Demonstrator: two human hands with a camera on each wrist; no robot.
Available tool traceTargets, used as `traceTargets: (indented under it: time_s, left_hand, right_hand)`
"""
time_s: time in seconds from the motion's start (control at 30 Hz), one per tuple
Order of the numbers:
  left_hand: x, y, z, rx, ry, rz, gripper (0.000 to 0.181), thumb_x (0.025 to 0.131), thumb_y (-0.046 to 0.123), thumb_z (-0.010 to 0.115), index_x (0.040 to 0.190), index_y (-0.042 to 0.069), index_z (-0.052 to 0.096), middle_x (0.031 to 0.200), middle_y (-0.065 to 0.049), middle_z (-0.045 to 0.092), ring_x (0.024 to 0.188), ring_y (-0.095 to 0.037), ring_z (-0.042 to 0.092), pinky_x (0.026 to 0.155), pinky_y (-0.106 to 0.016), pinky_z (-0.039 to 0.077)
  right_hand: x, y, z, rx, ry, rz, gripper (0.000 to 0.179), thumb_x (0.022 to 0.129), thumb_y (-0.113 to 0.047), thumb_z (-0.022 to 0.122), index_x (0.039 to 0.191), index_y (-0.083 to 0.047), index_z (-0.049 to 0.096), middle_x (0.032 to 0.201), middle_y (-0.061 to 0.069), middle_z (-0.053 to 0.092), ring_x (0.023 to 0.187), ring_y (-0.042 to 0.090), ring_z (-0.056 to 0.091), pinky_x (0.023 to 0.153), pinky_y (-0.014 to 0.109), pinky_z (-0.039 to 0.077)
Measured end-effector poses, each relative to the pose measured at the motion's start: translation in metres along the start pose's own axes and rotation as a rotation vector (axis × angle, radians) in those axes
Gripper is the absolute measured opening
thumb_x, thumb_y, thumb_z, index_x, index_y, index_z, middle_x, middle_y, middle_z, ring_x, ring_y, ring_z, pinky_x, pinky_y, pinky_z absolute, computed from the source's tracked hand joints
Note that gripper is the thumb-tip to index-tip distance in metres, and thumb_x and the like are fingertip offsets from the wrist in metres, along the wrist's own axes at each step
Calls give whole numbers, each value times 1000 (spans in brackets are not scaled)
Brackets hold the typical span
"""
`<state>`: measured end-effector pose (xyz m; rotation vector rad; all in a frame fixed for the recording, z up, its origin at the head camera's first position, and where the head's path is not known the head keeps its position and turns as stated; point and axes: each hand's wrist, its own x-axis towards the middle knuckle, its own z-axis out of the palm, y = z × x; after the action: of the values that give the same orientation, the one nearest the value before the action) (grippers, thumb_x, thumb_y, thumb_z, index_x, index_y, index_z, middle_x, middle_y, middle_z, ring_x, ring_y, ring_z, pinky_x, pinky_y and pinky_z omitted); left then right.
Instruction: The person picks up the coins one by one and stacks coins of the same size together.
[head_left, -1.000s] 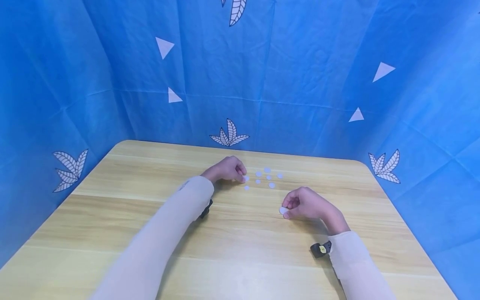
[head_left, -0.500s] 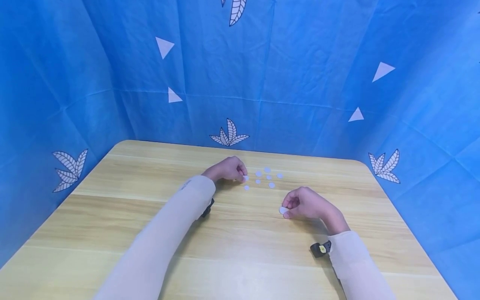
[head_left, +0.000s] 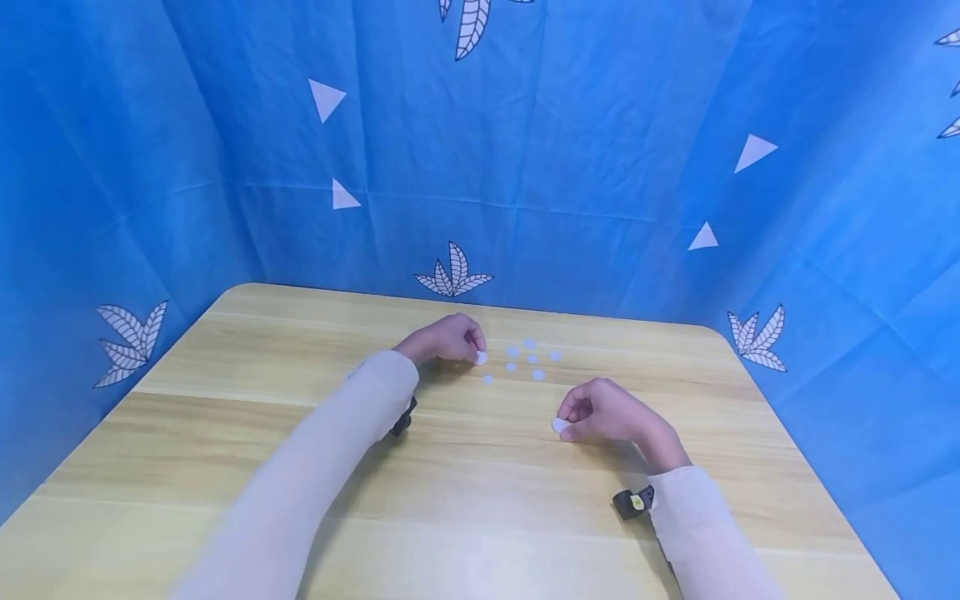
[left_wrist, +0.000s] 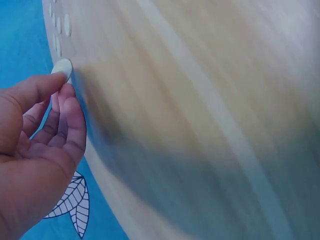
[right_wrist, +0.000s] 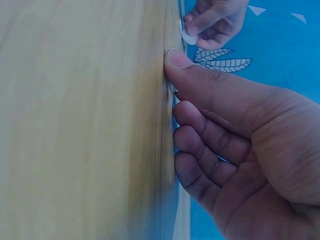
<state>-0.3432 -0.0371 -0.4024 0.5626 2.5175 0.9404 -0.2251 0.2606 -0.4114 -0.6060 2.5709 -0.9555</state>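
Observation:
My left hand [head_left: 454, 337] is at the far middle of the table, pinching a thin white disc [head_left: 481, 357] between thumb and fingertips. Seen from the left wrist, this disc [left_wrist: 63, 65] is tilted up toward the camera. Several small white discs [head_left: 512, 352] lie flat just to its right, apart from one another. Nearer the body, my right hand [head_left: 611, 410] holds another white disc [head_left: 559, 425] by its edge, low over the wood. In the right wrist view that disc is mostly hidden behind the thumb [right_wrist: 180, 59].
Everything lies on a light wood-grain table [head_left: 450, 517] with rounded far corners. A blue cloth [head_left: 585, 150] printed with white leaves and triangles hangs behind and at both sides. Each wrist carries a small black camera [head_left: 630, 502].
The head view has shifted slightly. My left hand has drawn its disc a little away from the others, and more of the disc's face shows. The right hand keeps its pinch nearly unmoved.

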Motion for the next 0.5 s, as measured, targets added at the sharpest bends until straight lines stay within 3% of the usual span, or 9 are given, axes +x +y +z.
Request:
traceTargets:
  time_s: [0.17, 0.5]
  left_hand:
    - [-7, 0, -8, -57, -8, -14, 15, 82, 4, 67, 97, 7, 64, 91, -7, 62, 73, -19, 56, 68, -31, 49]
    - [-20, 8, -14, -23, 37, 17, 13, 80, 5, 66, 92, 8, 65, 94, -5, 63, 85, -20, 57, 77, -29, 48]
  right_hand:
    - [1, -3, 0, -4, 1, 3, 20, 74, -20, 82, 87, -14, 69, 79, -4, 67, 75, 16, 60, 69, 30, 52]
    - [0, -3, 1, -4, 7, 16, 20, 73, -20, 82, 87, -14, 69, 79, -4, 66, 75, 16, 60, 69, 30, 52]
